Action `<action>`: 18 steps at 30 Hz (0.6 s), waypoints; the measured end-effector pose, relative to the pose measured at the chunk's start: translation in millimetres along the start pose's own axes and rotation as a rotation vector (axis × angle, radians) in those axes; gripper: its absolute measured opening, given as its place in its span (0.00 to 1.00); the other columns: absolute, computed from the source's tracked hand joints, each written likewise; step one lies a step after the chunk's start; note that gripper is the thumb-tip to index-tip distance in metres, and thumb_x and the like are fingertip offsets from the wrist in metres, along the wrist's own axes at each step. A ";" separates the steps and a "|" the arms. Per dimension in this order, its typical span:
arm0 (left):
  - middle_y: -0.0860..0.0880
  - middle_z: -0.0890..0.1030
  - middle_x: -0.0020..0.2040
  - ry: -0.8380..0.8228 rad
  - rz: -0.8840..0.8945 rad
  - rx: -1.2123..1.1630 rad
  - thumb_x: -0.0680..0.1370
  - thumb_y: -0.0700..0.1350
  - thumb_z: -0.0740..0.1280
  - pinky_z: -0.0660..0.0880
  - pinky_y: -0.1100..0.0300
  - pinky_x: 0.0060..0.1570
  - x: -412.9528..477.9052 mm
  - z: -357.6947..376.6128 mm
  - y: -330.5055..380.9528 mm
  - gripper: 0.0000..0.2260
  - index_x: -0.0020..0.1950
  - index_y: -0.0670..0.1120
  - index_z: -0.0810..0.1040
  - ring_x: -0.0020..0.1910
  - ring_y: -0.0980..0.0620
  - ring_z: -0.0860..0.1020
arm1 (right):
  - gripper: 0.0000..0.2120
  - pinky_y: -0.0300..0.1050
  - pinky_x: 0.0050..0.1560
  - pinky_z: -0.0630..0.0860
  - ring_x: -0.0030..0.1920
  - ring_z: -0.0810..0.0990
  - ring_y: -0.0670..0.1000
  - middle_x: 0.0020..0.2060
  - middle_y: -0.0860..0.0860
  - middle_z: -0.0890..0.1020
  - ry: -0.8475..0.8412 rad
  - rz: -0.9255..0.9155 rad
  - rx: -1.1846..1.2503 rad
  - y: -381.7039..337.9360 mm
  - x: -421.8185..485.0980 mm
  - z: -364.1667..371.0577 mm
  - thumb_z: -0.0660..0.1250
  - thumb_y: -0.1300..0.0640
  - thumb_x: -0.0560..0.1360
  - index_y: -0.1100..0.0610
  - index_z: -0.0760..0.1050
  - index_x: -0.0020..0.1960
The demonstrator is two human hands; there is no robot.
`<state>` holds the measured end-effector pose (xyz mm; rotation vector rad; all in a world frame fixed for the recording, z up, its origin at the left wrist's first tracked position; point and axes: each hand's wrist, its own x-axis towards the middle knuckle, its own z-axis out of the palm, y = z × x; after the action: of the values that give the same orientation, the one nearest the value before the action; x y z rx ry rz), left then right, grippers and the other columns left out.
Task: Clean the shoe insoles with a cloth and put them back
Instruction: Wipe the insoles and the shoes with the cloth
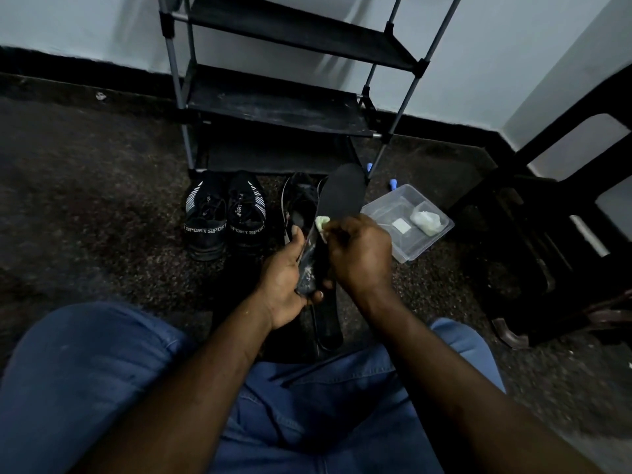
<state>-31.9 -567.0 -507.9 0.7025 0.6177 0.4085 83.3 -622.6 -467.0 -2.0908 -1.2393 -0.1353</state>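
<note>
Left hand (286,289) is wrapped around the heel end of a black insole (343,195), holding it up over the carpet (102,200) with its toe end pointing away towards the shoe rack (273,107). Right hand (362,254) is in tight beside it, fingers pinching a small pale green cloth (322,223) pressed onto the insole's middle. The heel part shows whitish smears. Under the hands, a second black insole (330,325) lies flat on the carpet, just in front of the person's jeans (85,388). Behind the raised insole sits a black shoe (301,203), partly hidden. To its left, a pair of black sport sneakers (225,217) stands side by side, heels facing the person. On the right, a clear plastic container (403,255) rests on the carpet near the wall edge, with a pale wad (425,218) inside.
</note>
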 end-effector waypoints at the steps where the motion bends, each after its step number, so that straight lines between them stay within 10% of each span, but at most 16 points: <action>1: 0.47 0.83 0.50 0.008 -0.001 -0.013 0.80 0.70 0.53 0.70 0.57 0.37 1.3 -0.9 -0.7 0.28 0.58 0.52 0.83 0.41 0.48 0.80 | 0.06 0.41 0.42 0.74 0.40 0.82 0.53 0.43 0.52 0.84 -0.019 -0.025 0.001 -4.1 -4.3 2.3 0.74 0.61 0.73 0.55 0.87 0.48; 4: 0.46 0.84 0.61 0.045 -0.007 -0.076 0.79 0.72 0.50 0.77 0.51 0.54 4.8 -1.7 -0.1 0.33 0.63 0.51 0.82 0.57 0.46 0.83 | 0.06 0.42 0.40 0.74 0.39 0.83 0.54 0.41 0.52 0.85 -0.126 -0.172 0.022 -17.8 -23.3 6.9 0.73 0.59 0.73 0.53 0.87 0.48; 10: 0.42 0.77 0.60 -0.001 0.030 0.047 0.74 0.78 0.49 0.65 0.55 0.37 6.2 -5.0 -1.7 0.40 0.66 0.51 0.80 0.46 0.43 0.76 | 0.07 0.44 0.42 0.76 0.41 0.83 0.56 0.42 0.53 0.85 -0.027 -0.063 -0.042 -5.3 -3.8 0.9 0.74 0.61 0.71 0.53 0.87 0.47; 14: 0.43 0.82 0.65 0.050 0.025 0.007 0.73 0.79 0.49 0.74 0.42 0.64 10.7 -8.2 -0.4 0.42 0.67 0.50 0.80 0.63 0.42 0.80 | 0.07 0.44 0.41 0.76 0.40 0.83 0.54 0.41 0.52 0.86 -0.132 -0.200 -0.009 -23.2 -23.1 3.3 0.71 0.57 0.73 0.52 0.87 0.47; 18: 0.37 0.83 0.58 0.032 0.037 0.092 0.73 0.79 0.45 0.69 0.53 0.42 6.0 -4.6 4.0 0.41 0.63 0.55 0.83 0.49 0.42 0.78 | 0.05 0.42 0.40 0.74 0.40 0.83 0.53 0.41 0.51 0.85 -0.049 -0.085 -0.053 -10.8 -4.1 3.9 0.72 0.56 0.75 0.51 0.87 0.47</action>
<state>-31.0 -558.7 -510.1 0.7968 0.6573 0.4279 71.4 -619.9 -466.1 -2.0980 -1.3685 -0.1582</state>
